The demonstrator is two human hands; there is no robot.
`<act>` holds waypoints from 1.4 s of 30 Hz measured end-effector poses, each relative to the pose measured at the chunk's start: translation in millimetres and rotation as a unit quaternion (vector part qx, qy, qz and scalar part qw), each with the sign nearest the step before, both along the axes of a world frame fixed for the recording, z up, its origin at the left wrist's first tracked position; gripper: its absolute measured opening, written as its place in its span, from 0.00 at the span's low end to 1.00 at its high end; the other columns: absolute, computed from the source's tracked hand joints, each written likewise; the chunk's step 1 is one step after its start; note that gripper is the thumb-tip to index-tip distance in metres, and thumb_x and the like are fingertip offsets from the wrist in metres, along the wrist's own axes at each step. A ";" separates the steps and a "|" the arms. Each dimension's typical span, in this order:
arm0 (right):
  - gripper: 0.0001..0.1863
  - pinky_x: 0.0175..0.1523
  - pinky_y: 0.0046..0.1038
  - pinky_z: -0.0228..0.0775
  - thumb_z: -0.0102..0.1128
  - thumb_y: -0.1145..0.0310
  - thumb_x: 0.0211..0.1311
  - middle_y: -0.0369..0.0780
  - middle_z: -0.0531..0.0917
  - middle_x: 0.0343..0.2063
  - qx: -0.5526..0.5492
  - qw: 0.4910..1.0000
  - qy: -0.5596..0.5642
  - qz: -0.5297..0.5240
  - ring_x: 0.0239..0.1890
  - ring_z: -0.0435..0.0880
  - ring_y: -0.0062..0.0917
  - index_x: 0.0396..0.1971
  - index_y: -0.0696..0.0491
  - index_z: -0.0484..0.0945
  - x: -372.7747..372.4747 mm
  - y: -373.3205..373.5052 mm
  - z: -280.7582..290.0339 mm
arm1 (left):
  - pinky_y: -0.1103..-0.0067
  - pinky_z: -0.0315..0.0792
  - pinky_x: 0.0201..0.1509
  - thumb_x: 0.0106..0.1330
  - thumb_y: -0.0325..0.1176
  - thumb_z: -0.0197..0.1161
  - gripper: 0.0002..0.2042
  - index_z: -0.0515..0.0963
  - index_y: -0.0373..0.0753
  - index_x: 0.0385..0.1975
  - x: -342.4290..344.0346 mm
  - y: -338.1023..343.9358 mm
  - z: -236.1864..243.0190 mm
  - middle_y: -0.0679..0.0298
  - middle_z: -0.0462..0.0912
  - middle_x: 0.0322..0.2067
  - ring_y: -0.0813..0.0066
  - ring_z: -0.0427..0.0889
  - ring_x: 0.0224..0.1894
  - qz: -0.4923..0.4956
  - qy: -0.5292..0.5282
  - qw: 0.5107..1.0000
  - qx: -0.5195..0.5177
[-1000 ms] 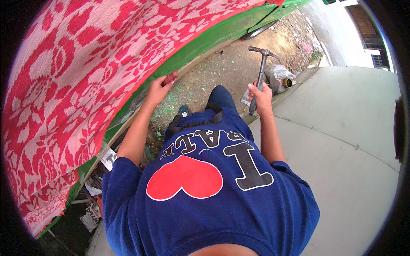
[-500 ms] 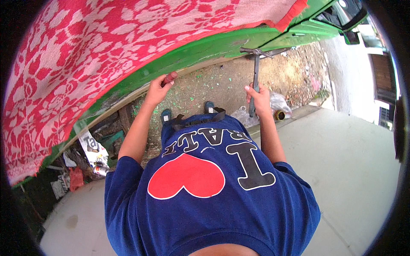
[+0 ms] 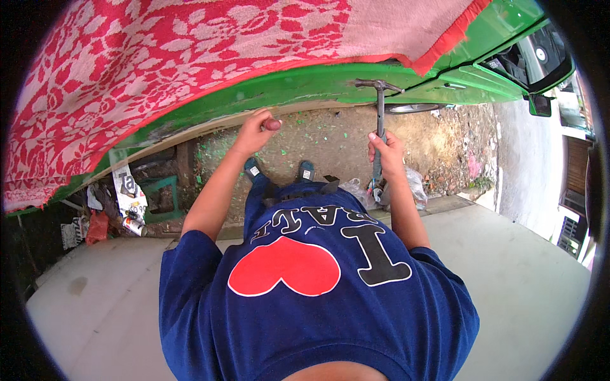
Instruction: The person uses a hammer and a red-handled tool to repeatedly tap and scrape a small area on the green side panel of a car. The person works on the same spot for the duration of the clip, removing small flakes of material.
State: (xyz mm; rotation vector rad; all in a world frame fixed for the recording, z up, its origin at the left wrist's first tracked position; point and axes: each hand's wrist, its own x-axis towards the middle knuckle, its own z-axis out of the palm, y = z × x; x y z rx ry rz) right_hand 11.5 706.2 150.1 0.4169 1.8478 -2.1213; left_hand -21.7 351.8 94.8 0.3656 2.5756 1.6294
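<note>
My left hand (image 3: 254,132) is closed round a tool with a short reddish-brown rounded handle (image 3: 273,124); its far end is hidden, so its kind does not show. My right hand (image 3: 387,152) grips the grey shaft of a hammer (image 3: 380,109). The hammer stands head-up, its dark metal head pointing toward the green vehicle body (image 3: 286,89). My left hand is close to the vehicle's lower edge, beside a pale strip. A red and pink floral towel (image 3: 210,44) drapes over the green panel above both hands.
Green flakes lie scattered over the bare ground (image 3: 318,136) around my feet. To the right is a clear plastic bag (image 3: 414,187). Printed packaging (image 3: 129,197) and a red bag (image 3: 97,227) lie at left. The vehicle's side mirror (image 3: 541,105) juts out at far right. Grey paving (image 3: 508,267) extends behind me.
My left hand has moved right with the tool, whose handle end now points more toward me. The hammer remains in my right hand, slightly lower in view. The view has shifted, showing more of the vehicle.
</note>
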 end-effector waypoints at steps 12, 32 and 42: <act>0.11 0.21 0.19 0.62 0.70 0.75 0.52 0.31 0.74 0.16 0.088 0.995 0.023 -0.043 0.15 0.71 0.14 0.26 0.53 0.72 7.8 -20.6 18.8 | 0.76 0.70 0.46 0.56 0.24 0.66 0.08 0.74 0.35 0.34 -19.4 -9.5 7.2 0.59 0.79 0.33 0.65 0.78 0.42 -0.046 -0.043 0.998 0.027; 0.11 0.20 0.18 0.60 0.71 0.72 0.52 0.30 0.73 0.15 0.087 0.987 -0.009 -0.132 0.14 0.70 0.13 0.26 0.53 0.73 75.6 -6.1 -9.7 | 0.86 0.63 0.25 0.59 0.14 0.51 0.09 0.65 0.38 0.31 -47.7 102.6 -62.6 0.66 0.67 0.41 0.86 0.64 0.28 -0.240 -0.078 0.960 0.122; 0.12 0.20 0.19 0.62 0.71 0.70 0.52 0.30 0.74 0.15 0.079 0.991 -0.023 -0.103 0.15 0.71 0.12 0.24 0.54 0.73 78.6 41.9 -35.7 | 0.78 0.74 0.39 0.53 0.12 0.54 0.14 0.69 0.37 0.37 -58.0 135.2 -77.8 0.61 0.75 0.42 0.67 0.78 0.37 -0.203 0.126 0.970 -0.049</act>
